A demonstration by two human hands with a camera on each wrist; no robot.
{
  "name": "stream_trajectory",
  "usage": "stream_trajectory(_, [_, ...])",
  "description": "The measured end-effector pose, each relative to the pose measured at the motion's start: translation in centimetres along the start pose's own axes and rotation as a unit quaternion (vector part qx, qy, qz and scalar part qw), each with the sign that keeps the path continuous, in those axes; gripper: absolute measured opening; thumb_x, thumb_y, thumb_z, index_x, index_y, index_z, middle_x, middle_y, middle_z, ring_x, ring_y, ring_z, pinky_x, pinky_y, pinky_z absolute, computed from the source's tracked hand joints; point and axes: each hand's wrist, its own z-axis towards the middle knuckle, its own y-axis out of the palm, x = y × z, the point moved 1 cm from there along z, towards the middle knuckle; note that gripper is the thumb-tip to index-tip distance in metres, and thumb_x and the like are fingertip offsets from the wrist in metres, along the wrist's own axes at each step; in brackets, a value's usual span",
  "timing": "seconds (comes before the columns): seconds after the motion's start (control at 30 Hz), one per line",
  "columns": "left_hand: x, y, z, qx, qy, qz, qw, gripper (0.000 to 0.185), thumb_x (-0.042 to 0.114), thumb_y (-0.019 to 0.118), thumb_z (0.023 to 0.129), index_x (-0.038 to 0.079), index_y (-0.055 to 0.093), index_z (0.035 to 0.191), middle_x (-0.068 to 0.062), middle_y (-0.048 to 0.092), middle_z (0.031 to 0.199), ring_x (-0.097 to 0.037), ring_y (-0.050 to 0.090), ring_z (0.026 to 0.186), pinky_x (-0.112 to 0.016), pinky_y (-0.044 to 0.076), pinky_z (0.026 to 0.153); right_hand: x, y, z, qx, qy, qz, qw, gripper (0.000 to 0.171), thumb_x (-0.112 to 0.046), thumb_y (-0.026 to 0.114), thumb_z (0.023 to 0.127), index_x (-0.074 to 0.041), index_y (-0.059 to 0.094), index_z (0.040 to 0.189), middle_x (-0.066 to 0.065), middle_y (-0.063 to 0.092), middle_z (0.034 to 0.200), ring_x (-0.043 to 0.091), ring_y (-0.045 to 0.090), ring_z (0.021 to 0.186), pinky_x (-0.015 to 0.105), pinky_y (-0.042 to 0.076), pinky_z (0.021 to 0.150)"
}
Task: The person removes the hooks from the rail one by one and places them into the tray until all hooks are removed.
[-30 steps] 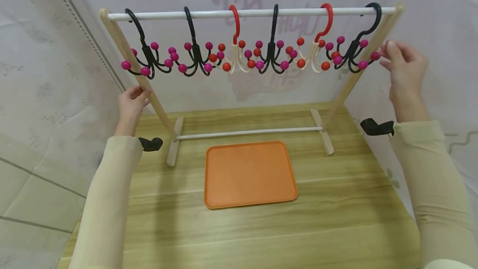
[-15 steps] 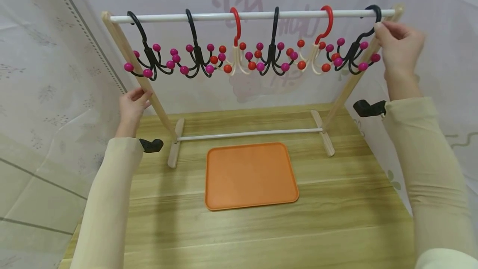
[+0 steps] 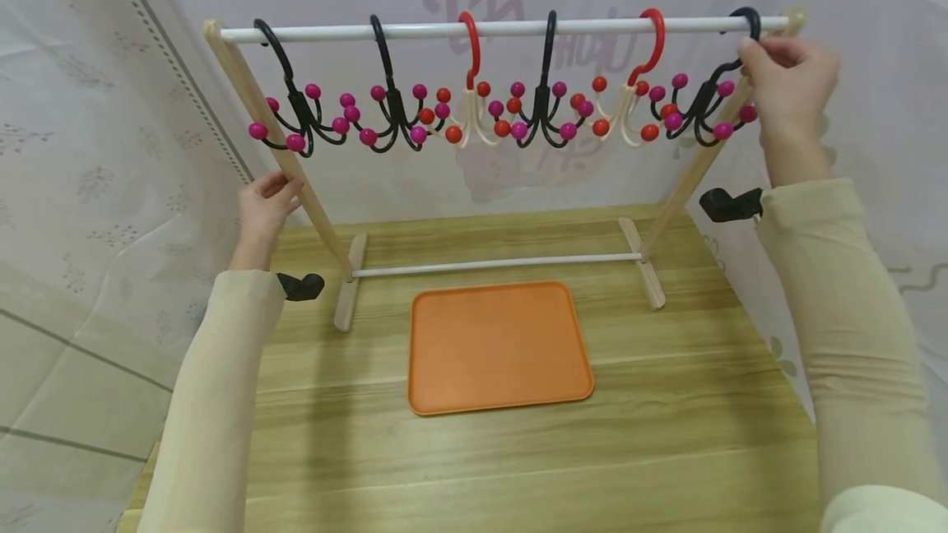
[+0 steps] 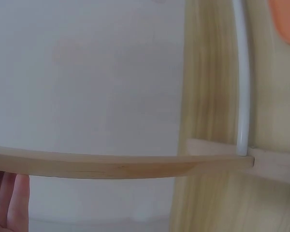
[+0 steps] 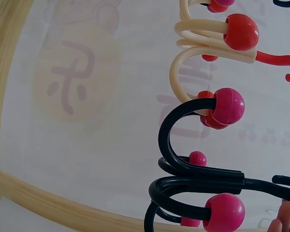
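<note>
A wooden rack with a white top rod carries several multi-arm hook hangers. Some are black with magenta balls; two have red hooks, cream arms and red balls. My right hand pinches the neck of the rightmost black hanger, just under its hook, which still loops over the rod near the right end. Its fingertips show at the neck's edge in the right wrist view. My left hand holds the rack's left post partway up; its fingers appear beside the post in the left wrist view.
An orange tray lies on the wood-grain table in front of the rack. A white lower rod joins the rack's wooden feet. Patterned pale cloth hangs behind and at the sides.
My right hand has moved up and left from beside the right post to the neck of the rightmost black hanger and taken hold. My left hand stays at the left post.
</note>
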Motion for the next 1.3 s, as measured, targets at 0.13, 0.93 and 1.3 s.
stream_trajectory(0.13, [0.4,0.3,-0.5,0.007,-0.005,-0.001,1.0000,0.045,0.027,0.065,0.080,0.007,0.055,0.119,-0.005,0.055,0.115,-0.014,0.052,0.102,-0.022,0.045,0.082,0.0,0.1,0.2,0.000,-0.008,0.006,1.000,0.035,-0.017,0.081,0.062,-0.007,0.068,0.093,0.002,0.062,0.091,0.009,0.057,0.071,0.012,0.047,0.054])
stream_trajectory(0.93, [2.3,1.2,-2.3,0.017,-0.017,-0.006,0.9997,0.048,0.022,0.061,0.083,0.001,0.048,0.124,-0.010,0.051,0.119,-0.019,0.048,0.107,-0.027,0.041,0.089,-1.2,-0.5,-1.1,-0.022,-0.064,0.057,0.996,0.025,-0.005,0.080,0.063,0.002,0.067,0.083,0.007,0.059,0.080,0.012,0.056,0.060,0.013,0.049,0.060])
stream_trajectory(1.3, [2.4,1.1,-2.4,0.019,-0.024,-0.010,0.9995,0.050,0.023,0.062,0.082,0.001,0.048,0.124,-0.010,0.052,0.118,-0.019,0.048,0.107,-0.024,0.042,0.086,-3.1,-0.9,-1.4,-0.009,-0.104,0.009,0.994,0.022,-0.014,0.079,0.064,-0.004,0.067,0.079,0.004,0.058,0.078,0.009,0.055,0.061,0.011,0.044,0.055])
